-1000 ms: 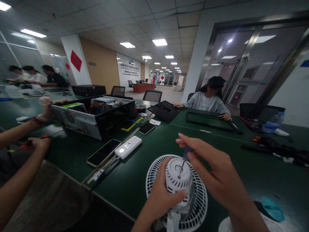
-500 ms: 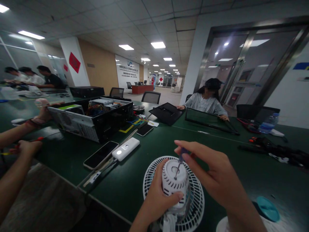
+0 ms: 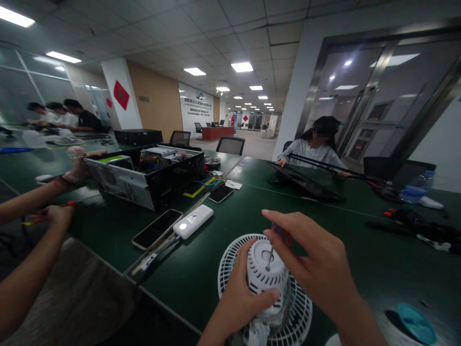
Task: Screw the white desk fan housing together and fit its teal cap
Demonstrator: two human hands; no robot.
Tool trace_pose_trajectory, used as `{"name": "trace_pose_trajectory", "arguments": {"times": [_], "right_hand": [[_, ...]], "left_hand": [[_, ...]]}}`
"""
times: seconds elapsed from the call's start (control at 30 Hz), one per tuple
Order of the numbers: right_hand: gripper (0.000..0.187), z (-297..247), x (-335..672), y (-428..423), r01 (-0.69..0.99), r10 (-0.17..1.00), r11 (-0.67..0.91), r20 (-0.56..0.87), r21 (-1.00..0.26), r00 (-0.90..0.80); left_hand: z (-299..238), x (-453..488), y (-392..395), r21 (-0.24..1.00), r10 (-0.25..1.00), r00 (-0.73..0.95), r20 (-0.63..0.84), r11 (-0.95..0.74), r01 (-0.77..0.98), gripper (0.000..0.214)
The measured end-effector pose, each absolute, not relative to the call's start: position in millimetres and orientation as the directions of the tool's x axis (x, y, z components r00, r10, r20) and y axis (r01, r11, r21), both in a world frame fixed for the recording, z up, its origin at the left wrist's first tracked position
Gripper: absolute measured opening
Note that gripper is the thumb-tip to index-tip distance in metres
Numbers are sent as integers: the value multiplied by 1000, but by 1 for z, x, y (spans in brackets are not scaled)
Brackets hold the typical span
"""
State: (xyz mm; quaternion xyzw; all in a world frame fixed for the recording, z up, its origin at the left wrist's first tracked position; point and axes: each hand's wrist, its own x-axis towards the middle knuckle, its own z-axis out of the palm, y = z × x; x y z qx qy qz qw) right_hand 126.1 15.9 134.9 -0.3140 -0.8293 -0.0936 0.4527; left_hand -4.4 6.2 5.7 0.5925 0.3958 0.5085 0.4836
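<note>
A white fan lies grille-down on the green table, with its motor housing (image 3: 264, 275) facing up. My left hand (image 3: 242, 293) is wrapped round the housing, thumb on the near side and fingers on the far left side. Between the thumb and fingers of my right hand (image 3: 312, 262) is a small screwdriver (image 3: 270, 255); its handle is mostly hidden. The thin shaft slants down, its tip at a hole on top of the housing. Round the housing spreads the white fan grille (image 3: 225, 269).
Left of the fan lie a white power bank (image 3: 194, 221), a phone (image 3: 157, 229) and another phone (image 3: 221, 193). An open computer case (image 3: 144, 175) stands beyond, with a co-worker's hands near it. Across the table a person (image 3: 317, 144) handles a black panel (image 3: 306, 180). A teal round piece (image 3: 416, 322) lies near right.
The view has shifted slightly left. Across the table, the person's black frame and panel have been tilted and moved. My hands keep their hold on the fan and screwdriver.
</note>
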Motion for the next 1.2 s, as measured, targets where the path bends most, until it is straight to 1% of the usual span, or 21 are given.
{"name": "trace_pose_trajectory", "arguments": {"times": [0.07,0.1,0.2,0.23,0.27,0.37,0.43,0.5,0.6,0.63,0.7,0.77,0.83,0.9,1.0,1.07,1.1,1.17,1.2], "right_hand": [[21,134,125,18,640,418,762,831,-100,-369],[23,133,125,18,637,431,762,826,-116,-365],[33,135,129,16,572,494,791,778,-217,-388],[34,135,130,15,559,504,795,768,-234,-395],[32,136,130,14,562,502,795,768,-229,-397],[18,135,129,15,634,462,760,808,-147,-366],[18,134,129,17,673,469,727,814,-135,-343],[25,135,131,17,669,521,718,785,-192,-334],[35,138,138,16,589,581,749,728,-303,-363],[36,138,139,15,565,587,759,716,-323,-379],[29,138,139,16,569,572,766,721,-299,-391],[18,136,135,18,625,527,751,765,-214,-370],[17,135,132,20,674,501,720,795,-164,-342],[21,135,132,19,662,530,721,778,-203,-338],[37,136,137,16,556,603,758,691,-342,-397],[37,136,140,15,534,629,755,651,-380,-426],[33,136,140,16,555,628,749,655,-361,-421],[24,134,138,19,634,605,723,695,-274,-389],[23,133,136,21,670,595,705,709,-234,-379]], "left_hand": [[5,-4,6,975,961,166,220,-220,-23,83],[5,-4,6,974,958,172,228,-225,-35,83],[4,-2,7,967,953,170,250,-239,-84,84],[4,-1,7,967,955,160,248,-236,-91,84],[3,0,8,969,959,147,241,-229,-92,83],[4,1,7,975,968,128,216,-206,-87,82],[4,1,7,976,969,131,210,-199,-91,82],[4,1,7,975,968,133,214,-203,-93,82],[4,1,6,973,967,127,220,-209,-95,83],[4,1,6,973,968,125,220,-208,-99,83],[4,1,6,974,970,125,206,-192,-116,84],[5,2,6,975,971,130,199,-182,-128,83],[6,1,6,975,971,133,200,-183,-128,81],[6,1,6,973,967,141,214,-197,-122,80],[7,1,6,973,965,147,216,-200,-117,80],[8,1,6,975,969,134,206,-192,-109,80],[8,1,5,977,971,129,199,-186,-107,80],[8,1,5,978,974,122,191,-178,-105,81],[8,1,5,979,975,118,188,-177,-101,81]]}}
